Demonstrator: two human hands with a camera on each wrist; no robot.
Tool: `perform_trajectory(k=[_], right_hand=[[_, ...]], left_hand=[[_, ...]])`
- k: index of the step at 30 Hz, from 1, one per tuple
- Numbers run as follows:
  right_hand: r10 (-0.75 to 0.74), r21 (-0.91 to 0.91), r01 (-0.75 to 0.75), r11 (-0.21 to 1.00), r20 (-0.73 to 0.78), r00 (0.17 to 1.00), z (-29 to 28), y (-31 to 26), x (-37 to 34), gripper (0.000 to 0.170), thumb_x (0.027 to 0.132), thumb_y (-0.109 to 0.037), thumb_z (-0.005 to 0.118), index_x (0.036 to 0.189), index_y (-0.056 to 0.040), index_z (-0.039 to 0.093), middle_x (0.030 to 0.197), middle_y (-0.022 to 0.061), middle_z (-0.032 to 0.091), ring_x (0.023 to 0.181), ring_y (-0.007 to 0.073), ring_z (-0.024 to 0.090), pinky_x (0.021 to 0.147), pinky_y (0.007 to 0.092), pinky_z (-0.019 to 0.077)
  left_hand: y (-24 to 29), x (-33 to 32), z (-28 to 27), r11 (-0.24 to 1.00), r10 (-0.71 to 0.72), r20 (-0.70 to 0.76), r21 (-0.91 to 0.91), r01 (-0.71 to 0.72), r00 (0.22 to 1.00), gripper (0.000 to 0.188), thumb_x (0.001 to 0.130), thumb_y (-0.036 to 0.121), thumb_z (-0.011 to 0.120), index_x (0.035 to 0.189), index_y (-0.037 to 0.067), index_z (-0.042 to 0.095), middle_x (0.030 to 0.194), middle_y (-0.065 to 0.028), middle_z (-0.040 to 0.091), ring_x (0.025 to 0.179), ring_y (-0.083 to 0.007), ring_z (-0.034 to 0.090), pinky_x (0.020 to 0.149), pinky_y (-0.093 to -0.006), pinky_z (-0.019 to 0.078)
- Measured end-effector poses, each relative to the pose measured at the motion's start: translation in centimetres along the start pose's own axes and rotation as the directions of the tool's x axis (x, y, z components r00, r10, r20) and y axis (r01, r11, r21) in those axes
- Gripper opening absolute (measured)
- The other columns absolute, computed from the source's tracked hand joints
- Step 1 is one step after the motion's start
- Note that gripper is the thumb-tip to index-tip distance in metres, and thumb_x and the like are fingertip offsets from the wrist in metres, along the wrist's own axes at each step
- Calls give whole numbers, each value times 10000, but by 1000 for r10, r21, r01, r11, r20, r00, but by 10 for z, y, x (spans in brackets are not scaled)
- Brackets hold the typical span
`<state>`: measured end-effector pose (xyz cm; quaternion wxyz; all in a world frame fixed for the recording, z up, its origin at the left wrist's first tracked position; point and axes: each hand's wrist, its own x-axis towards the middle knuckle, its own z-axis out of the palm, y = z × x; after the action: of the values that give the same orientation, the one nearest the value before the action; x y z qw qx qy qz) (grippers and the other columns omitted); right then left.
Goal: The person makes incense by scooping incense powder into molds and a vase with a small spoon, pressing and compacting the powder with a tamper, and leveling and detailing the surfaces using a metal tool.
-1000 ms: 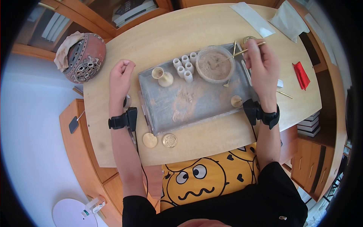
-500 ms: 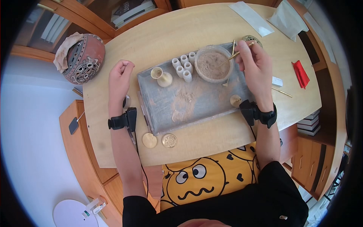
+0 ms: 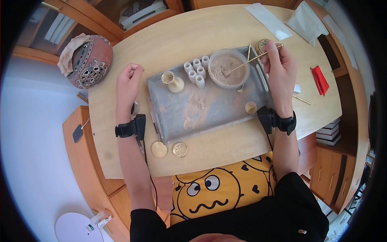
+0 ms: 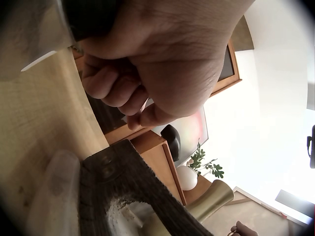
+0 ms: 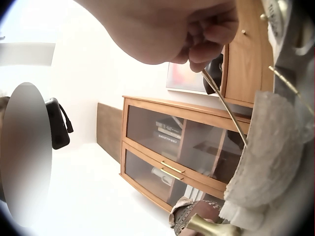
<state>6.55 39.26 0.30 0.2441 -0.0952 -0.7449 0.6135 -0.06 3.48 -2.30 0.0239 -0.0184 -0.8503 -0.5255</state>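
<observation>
My right hand [image 3: 282, 74] pinches a thin brass-coloured rod [image 3: 256, 59] over the right side of the tray. The rod slants down left into a round translucent bowl [image 3: 213, 77], its tip at the grey-brown powder [image 3: 221, 63]. From the right wrist view, the rod [image 5: 224, 103] runs from the fingertips to the rim of the whitish bowl [image 5: 270, 152]. My left hand [image 3: 129, 82] stays left of the grey tray [image 3: 225, 109], fingers loosely curled with nothing held. Its curled fingers [image 4: 110, 88] show in the left wrist view.
Several white tubes [image 3: 192, 75] and a brass vase [image 3: 176, 85] stand left of the bowl. A small brass cone-like piece [image 3: 250, 107] sits at the tray's right. Two gold discs [image 3: 159, 149] lie in front. A red pouch [image 3: 320, 80] lies right; a pot [image 3: 94, 60] stands left.
My right hand shifts left and tilts, then swings back right, still pinching the rod. The rod's tip moves within the powder, whose surface looks different. The left hand stays in place.
</observation>
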Motion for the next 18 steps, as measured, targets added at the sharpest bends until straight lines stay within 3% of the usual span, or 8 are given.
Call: perform_trajectory(k=[2,9,14,18], right_hand=[[59,157,-59,986,3,998,0,1,-1,310,985,-291,580,886,-4,648,655,-11,577,539,36,446,498,207,339],[124,255,-128,958,32,992,0,-1,-2,282,980,-285,590,876,-30,649,678,-7,599,557,33,451,515,198,337],[217,329,-276,903,203,955,10,-9,-11,265,986,-293,585,870,-65,653,720,-3,648,562,25,465,516,189,341],[217,326,-311,893,293,931,18,-16,-21,264,990,-295,583,879,-65,649,746,4,671,567,22,478,514,182,345]], left_hand=[[-1,-4,-1,1000,-19,-9,11,19,1000,164,958,167,586,878,25,602,722,61,511,648,-19,407,578,-209,320],[-1,-1,-1,1000,-14,10,22,14,1000,172,960,172,588,885,18,603,706,62,509,642,-20,398,573,-211,311],[-3,0,-3,1000,-8,14,-6,8,1000,178,962,174,590,893,10,605,713,54,520,651,-22,414,578,-209,321],[-1,-1,-2,1000,3,10,-4,-3,1000,177,962,172,590,898,8,605,727,48,539,657,-25,429,585,-208,334]])
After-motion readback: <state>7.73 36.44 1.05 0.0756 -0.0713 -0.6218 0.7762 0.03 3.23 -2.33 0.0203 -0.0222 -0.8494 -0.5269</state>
